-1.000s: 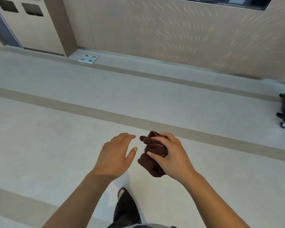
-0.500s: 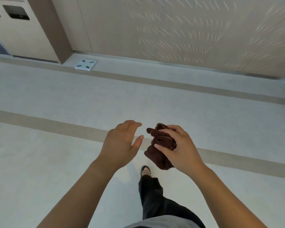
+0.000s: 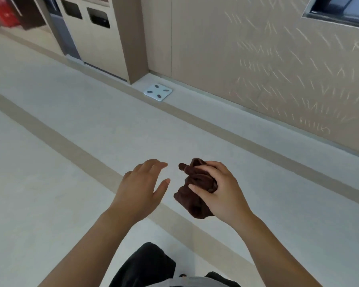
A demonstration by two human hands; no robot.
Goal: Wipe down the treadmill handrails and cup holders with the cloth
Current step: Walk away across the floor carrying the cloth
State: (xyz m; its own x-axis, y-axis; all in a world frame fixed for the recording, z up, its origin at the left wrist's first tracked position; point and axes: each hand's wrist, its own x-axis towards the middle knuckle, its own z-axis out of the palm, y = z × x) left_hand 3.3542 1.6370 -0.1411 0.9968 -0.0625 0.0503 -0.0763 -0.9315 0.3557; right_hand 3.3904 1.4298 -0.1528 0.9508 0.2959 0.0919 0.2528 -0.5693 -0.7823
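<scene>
The right hand [image 3: 224, 198] hides part of the cloth [image 3: 193, 204]; the window [image 3: 344, 9] is cropped.

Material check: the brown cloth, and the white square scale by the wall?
The cloth: looks like soft terry or microfibre, matte dark brown; bunches into plump folds in the right hand. The scale: smooth white top with four dark pads, glass or glossy plastic; cannot tell which.

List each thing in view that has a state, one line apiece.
cloth: bunched up, held off the floor in the right hand.
right hand: fingers curled round the cloth.
left hand: empty, fingers relaxed, not touching the cloth.
scale: flat on the floor, beside the wall.
</scene>
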